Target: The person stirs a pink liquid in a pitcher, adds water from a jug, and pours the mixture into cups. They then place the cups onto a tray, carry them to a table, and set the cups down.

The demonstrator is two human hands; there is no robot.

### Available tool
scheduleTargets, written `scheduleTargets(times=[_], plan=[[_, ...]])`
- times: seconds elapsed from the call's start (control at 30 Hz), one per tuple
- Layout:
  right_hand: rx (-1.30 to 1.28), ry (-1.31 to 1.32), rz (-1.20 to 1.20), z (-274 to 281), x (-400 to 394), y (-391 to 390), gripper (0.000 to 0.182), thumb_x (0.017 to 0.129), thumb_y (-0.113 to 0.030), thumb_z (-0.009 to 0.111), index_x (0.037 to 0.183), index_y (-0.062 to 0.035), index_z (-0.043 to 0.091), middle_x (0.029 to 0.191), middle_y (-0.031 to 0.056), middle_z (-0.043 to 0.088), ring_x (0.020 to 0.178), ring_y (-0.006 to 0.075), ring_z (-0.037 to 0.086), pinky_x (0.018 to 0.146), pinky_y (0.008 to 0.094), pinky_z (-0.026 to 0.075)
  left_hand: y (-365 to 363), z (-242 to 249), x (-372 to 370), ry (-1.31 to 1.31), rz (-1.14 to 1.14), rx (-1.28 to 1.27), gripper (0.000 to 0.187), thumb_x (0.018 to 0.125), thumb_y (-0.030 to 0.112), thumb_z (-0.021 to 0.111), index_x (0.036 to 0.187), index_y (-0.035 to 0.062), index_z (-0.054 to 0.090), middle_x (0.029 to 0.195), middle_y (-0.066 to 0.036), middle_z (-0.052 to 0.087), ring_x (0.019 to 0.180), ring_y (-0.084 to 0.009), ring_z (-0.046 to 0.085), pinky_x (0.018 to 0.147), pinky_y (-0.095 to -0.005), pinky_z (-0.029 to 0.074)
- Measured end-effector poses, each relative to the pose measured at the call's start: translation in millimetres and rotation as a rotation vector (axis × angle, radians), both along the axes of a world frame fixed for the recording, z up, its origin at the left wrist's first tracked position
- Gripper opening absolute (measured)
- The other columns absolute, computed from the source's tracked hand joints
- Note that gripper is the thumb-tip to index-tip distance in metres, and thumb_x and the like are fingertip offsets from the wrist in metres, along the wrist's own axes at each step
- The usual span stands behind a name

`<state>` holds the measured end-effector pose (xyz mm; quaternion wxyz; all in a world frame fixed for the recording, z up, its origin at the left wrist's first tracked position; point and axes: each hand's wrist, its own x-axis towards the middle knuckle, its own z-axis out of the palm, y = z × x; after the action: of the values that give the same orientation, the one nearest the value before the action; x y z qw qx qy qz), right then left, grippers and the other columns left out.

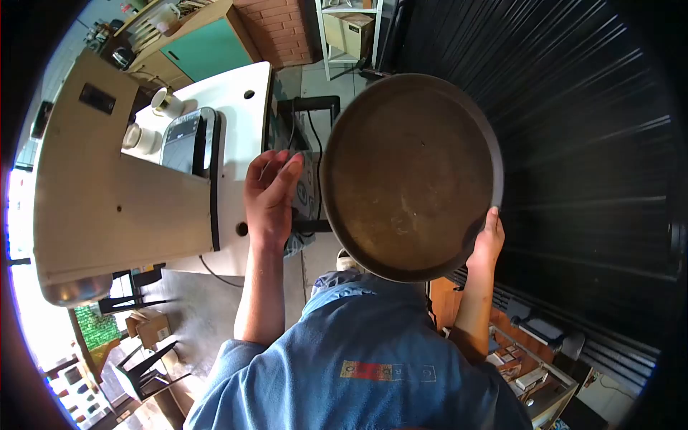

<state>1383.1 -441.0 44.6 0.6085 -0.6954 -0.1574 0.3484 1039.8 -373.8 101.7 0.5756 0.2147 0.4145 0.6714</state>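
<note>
A large round brown tray (412, 179) with a raised rim is held up in front of my body. My right hand (487, 240) grips its lower right edge, the thumb over the rim and the other fingers hidden behind it. To the left of the tray, apart from it, my left hand (274, 188) is raised with its fingers curled and the thumb close to the fingertips. Whether anything small is between those fingers cannot be made out.
On the left, a white table (240, 125) bears a black scale-like device (190, 143), a white cup (166, 103) and a large beige machine panel (122, 193). A black corrugated wall (588, 158) stands close on the right. A white shelf rack (349, 36) is ahead.
</note>
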Motion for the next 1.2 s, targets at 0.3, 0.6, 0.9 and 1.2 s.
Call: scheduleTargets(times=[0.3,0.6,0.9,1.2], plan=[[0.024,-0.076,0.301,19.6,21.2,161.9,0.049,0.099,-0.040,0.046,0.119,0.0041,0.057,0.118,0.0127,0.061,0.106,0.0224,0.056,0.093,0.0331,0.041,50.4,4.5,21.8,0.153,0.284,0.028,0.046,0.087,-0.002,0.061,0.126,-0.0104,0.037,0.116,-0.020,0.052,0.113,-0.0241,0.056,0.101,-0.0310,0.046],[0.033,-0.016,0.466,3.5,18.6,290.6,0.049,0.097,-0.042,0.048,0.114,0.0022,0.059,0.113,0.0137,0.062,0.105,0.0229,0.056,0.092,0.0342,0.040,73.4,-7.7,34.2,0.199,0.490,0.044,0.044,0.087,-0.003,0.061,0.125,-0.0068,0.038,0.117,-0.020,0.052,0.116,-0.0245,0.053,0.101,-0.0300,0.046],[-0.014,-0.029,0.468,-13.6,13.5,372.9,0.046,0.097,-0.041,0.049,0.109,0.0015,0.061,0.105,0.0083,0.063,0.097,0.0163,0.053,0.090,0.0307,0.039,168.8,-42.0,35.0,0.194,0.496,-0.087,0.034,0.088,0.001,0.060,0.118,-0.0015,0.044,0.110,-0.015,0.054,0.111,-0.0228,0.055,0.099,-0.0327,0.047],[-0.123,-0.101,0.481,-16.7,31.9,461.5,0.051,0.097,-0.043,0.050,0.118,0.0013,0.058,0.115,0.0120,0.062,0.112,0.0187,0.052,0.098,0.0324,0.037,325.2,-58.1,18.3,0.006,0.413,-0.001,0.020,0.085,-0.003,0.062,0.099,0.0060,0.051,0.106,-0.010,0.060,0.103,-0.0191,0.061,0.095,-0.0311,0.051]])
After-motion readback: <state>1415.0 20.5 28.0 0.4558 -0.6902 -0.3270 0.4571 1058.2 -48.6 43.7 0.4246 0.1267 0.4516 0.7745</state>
